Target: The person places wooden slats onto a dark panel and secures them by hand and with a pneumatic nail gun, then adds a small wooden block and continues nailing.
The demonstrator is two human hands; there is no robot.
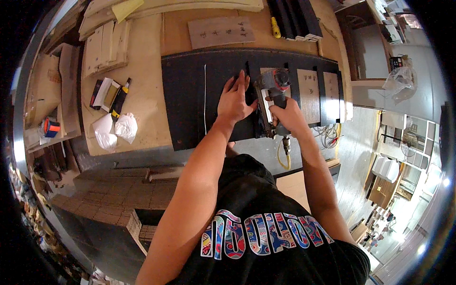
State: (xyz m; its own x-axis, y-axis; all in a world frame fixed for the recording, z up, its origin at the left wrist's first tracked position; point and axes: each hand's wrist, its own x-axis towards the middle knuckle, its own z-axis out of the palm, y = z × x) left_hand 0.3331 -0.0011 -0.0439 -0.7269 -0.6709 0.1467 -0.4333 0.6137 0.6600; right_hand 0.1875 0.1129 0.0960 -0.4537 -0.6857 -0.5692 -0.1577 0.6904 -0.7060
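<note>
A pneumatic nail gun [275, 81] is gripped by my right hand [289, 117], fingers wrapped around its handle. Its long magazine lies over a dark strip on the black panel [183, 95]. My left hand [235, 102] rests on the panel just left of the tool, fingers stretched out and thumb toward the nail gun. A thin white line [205, 95] runs across the panel left of that hand. To the right of the tool, light wood-coloured pieces [308, 92] show between dark strips. Whether the nail gun's nose touches the strip is hard to see.
A yellow air hose [281, 161] hangs from the nail gun's handle; coiled hoses [327, 137] lie right of the bench. Beyond the panel are a marked board [221, 32], a yellow-handled tool [275, 27] and dark strips [294, 16]. White plastic bags [126, 127] and a utility knife [121, 97] lie left.
</note>
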